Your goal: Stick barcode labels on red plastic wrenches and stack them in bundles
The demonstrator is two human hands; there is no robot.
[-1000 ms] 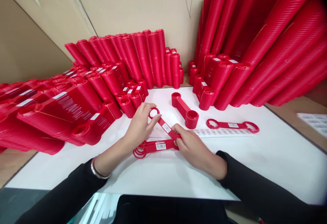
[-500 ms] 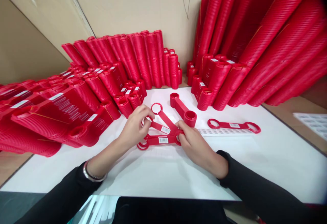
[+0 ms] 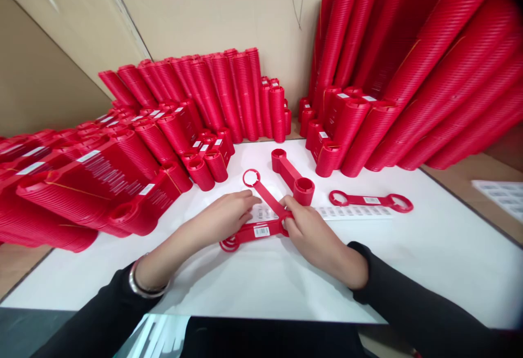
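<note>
Left hand point(image 3: 229, 217) now flat over the fanned red plastic wrenches point(image 3: 255, 231) on the white desk point(image 3: 261, 287), no longer pinching one; two arms visible, not three. Right hand point(image 3: 312, 232) pinching their joined ends; that end hidden beneath fingers. Beyond, stacked wrenches point(image 3: 292, 175).

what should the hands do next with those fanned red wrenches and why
Probably swing the splayed top wrench down onto the stack of wrenches: the right hand pinches their shared end, the left hand rests on the stack, and that wrench angles away.
</note>
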